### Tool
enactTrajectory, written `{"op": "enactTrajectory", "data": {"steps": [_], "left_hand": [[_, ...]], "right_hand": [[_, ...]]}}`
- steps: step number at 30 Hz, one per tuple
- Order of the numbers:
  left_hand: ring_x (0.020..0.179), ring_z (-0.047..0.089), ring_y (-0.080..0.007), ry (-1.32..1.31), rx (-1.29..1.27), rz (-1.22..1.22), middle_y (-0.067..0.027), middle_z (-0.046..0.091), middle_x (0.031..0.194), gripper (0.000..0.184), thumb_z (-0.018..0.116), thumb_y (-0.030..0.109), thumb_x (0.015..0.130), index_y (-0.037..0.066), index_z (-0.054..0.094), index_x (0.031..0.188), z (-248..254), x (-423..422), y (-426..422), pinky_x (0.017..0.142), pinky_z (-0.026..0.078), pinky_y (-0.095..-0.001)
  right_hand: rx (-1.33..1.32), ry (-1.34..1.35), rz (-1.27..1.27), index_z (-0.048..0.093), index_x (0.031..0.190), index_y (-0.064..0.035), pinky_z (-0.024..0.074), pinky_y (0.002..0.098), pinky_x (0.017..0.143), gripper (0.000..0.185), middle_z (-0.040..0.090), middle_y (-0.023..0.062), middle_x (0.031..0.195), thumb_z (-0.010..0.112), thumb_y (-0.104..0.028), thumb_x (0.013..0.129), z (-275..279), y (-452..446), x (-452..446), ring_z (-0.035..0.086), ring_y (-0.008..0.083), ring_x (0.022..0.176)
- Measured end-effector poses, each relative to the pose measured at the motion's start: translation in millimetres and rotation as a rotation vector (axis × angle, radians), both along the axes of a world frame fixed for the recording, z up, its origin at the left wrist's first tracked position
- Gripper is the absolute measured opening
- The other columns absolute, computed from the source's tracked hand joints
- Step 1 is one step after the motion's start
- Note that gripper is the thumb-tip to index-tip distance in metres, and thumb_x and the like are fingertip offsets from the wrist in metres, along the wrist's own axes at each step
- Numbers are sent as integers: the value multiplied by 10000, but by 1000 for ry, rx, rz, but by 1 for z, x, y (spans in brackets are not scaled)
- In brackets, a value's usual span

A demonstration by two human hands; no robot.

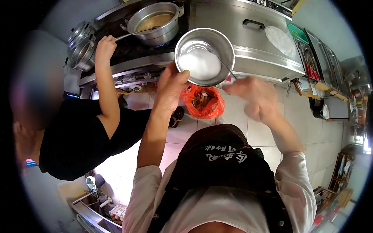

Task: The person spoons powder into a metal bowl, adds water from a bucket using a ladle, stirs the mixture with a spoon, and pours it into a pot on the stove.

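A round metal bowl [204,56] with white liquid in it is tilted toward me. My left hand [173,86] grips its lower left rim, thumb over the edge. At the bowl's right side my right hand [254,97], blurred by motion, is closed on the handle of a thin metal utensil [229,70] that reaches into the bowl. The utensil's far end is hard to make out against the liquid. Below the bowl, a red plastic bag [204,101] stands open with dark scraps inside.
At left, a co-worker's hand [105,48] holds a ladle [136,33] in a large pot [154,24] of brown broth on the stove. More pots [82,53] stand at far left. A steel counter [221,17] holds a white round lid [280,41]. Trays [321,58] lie at right.
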State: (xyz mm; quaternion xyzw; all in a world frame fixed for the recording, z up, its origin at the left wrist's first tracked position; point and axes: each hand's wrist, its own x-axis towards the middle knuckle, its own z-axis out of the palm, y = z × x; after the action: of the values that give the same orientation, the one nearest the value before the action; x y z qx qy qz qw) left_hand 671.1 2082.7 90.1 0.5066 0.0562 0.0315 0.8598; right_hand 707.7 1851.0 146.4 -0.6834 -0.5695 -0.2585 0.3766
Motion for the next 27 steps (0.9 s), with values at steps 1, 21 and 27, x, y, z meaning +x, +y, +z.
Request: {"op": "enactTrajectory", "data": {"steps": [1,21,27], "left_hand": [[1063,537,-169,-17,6,7,-107,538,1177,602,657,169,785,-12,404,1300,-1,2,0,931,445,-345],[1107,500,-178,-9,58,46,-125,537,1193,610,688,176,781,-49,417,1279,-40,5,-20,988,357,-333],[1044,529,-161,4,104,96,-108,561,1149,596,690,191,772,-44,449,1265,-44,10,-18,938,399,-318]], "right_hand": [[-7,110,-65,660,995,-36,471,305,558,511,627,79,781,359,-448,965,-4,1,2,572,191,605],[261,803,-118,641,879,-2,458,256,589,295,626,74,753,486,-234,973,-40,27,39,570,120,628],[48,721,-236,643,879,1,481,293,578,220,638,114,759,516,-166,946,-50,-1,32,607,174,619]]}}
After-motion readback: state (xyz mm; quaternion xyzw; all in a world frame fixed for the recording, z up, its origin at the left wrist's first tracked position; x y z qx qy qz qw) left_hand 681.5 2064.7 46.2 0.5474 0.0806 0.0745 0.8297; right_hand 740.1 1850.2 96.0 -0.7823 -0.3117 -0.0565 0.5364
